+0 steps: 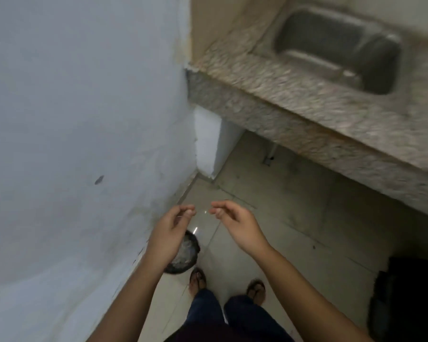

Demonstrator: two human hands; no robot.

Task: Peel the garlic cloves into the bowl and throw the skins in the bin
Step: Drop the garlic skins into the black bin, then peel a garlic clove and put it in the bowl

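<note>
I stand over a small black bin on the tiled floor against the wall, with pale skins inside it. My left hand hovers above the bin and covers part of it, its fingertips curled loosely toward the thumb. My right hand is level with it a little to the right, over the floor, fingers also loosely bent. I see nothing held in either hand. No garlic cloves and no bowl are in view.
A pale blue wall fills the left. A speckled granite counter with a steel sink runs across the upper right. A black object stands at the lower right. My sandalled feet stand just behind the bin.
</note>
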